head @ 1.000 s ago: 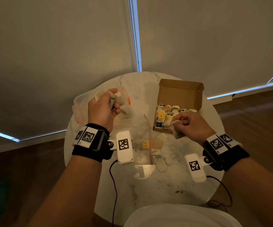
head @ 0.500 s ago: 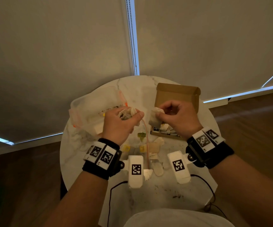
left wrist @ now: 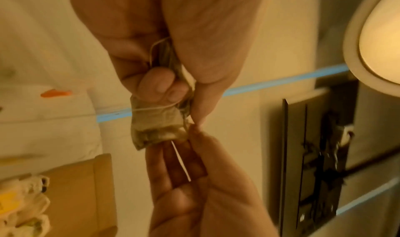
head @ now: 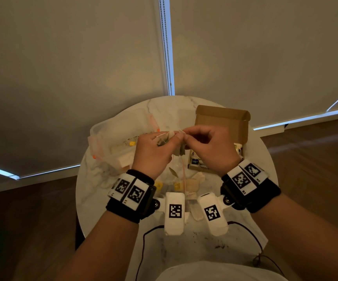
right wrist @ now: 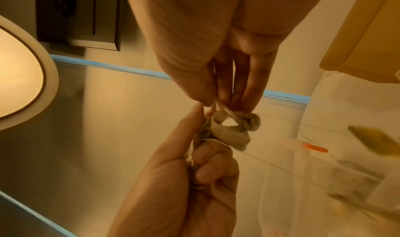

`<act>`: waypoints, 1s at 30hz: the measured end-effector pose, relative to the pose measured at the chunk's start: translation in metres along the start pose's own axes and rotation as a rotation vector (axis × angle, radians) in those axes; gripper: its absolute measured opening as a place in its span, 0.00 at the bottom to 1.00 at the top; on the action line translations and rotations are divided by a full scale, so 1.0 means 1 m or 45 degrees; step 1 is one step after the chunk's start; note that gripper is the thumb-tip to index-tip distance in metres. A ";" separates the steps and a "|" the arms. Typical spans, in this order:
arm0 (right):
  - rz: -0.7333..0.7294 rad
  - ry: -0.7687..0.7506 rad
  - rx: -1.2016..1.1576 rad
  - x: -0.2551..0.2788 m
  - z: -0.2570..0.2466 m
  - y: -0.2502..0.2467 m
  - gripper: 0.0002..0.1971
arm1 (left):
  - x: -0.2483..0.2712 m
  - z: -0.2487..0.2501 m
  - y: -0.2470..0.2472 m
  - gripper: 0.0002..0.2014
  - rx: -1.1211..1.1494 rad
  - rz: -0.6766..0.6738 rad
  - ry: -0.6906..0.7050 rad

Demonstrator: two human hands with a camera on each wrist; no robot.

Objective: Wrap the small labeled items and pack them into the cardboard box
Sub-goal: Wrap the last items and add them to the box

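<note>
One tea bag (left wrist: 155, 121) with its thin white string (left wrist: 151, 107) is held up in the air between both hands, above the round marble desk (head: 107, 191) and just left of the open cardboard box (head: 222, 122). The left hand (head: 153, 153) has its grip clenched around the bag, thumb and curled fingers (left wrist: 160, 85) pressing the paper and string. The right hand (head: 206, 147) pinches the bag's upper corner between thumb and fingertips (right wrist: 225, 95), the two hands touching at that point. Inside the box, a few wrapped tea bags (head: 238, 149) show beside the right wrist. A clear plastic container (head: 111, 138) with orange clips lies on the desk to the left of the hands. Loose tea bags and yellow tags (head: 177, 186) lie on the desk below the hands, between the two wrist cameras.
</note>
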State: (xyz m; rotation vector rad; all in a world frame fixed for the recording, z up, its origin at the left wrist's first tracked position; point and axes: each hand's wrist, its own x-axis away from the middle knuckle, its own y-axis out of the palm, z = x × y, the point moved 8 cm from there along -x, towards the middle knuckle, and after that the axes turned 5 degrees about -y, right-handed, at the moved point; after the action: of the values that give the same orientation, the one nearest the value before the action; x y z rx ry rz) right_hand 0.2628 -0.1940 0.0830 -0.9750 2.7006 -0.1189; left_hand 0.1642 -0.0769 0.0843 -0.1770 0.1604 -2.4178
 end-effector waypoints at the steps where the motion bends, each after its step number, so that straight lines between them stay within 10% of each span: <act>1: -0.033 -0.035 -0.006 0.000 -0.002 0.002 0.07 | -0.001 -0.001 -0.001 0.04 0.050 -0.006 -0.034; 21: 0.012 0.019 0.049 -0.008 0.006 -0.006 0.06 | -0.011 0.017 -0.015 0.06 -0.101 -0.010 0.086; 30: -0.329 0.301 -0.158 0.014 0.039 0.015 0.09 | -0.022 0.034 -0.012 0.04 -0.273 -0.141 0.252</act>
State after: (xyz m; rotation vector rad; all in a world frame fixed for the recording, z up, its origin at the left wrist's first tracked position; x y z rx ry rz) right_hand 0.2537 -0.1911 0.0399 -1.4282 2.8044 -0.1245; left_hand 0.1785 -0.0555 0.1180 -0.0429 0.5128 -2.5234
